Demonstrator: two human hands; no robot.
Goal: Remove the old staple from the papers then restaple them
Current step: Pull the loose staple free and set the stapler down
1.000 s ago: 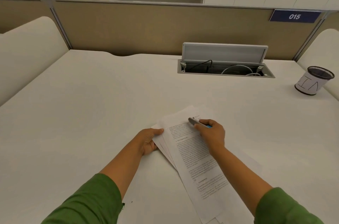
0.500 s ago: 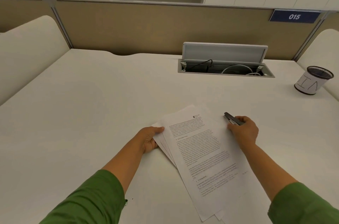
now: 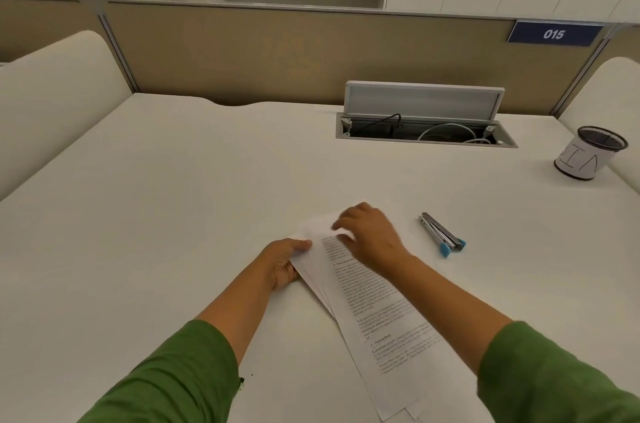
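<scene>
A stack of printed papers (image 3: 375, 315) lies slanted on the white desk (image 3: 173, 197) in front of me, its sheets slightly fanned. My left hand (image 3: 284, 263) grips the stack's upper left edge, thumb on top. My right hand (image 3: 370, 237) hovers over the stack's top end, and its loosely bent fingers touch the top sheet near the corner; the motion is blurred. A small silver stapler with a blue end (image 3: 441, 233) lies by itself on the desk, to the right of my right hand. No staple can be made out.
An open cable tray (image 3: 426, 133) with wires sits in the desk at the back. A black mesh cup wrapped in white paper (image 3: 587, 157) stands at the far right. A tan partition (image 3: 277, 55) closes off the desk's back edge.
My right hand carried the stapler off the papers to the right, set it down on the desk and came back to the stack's top. My left hand stayed in place.
</scene>
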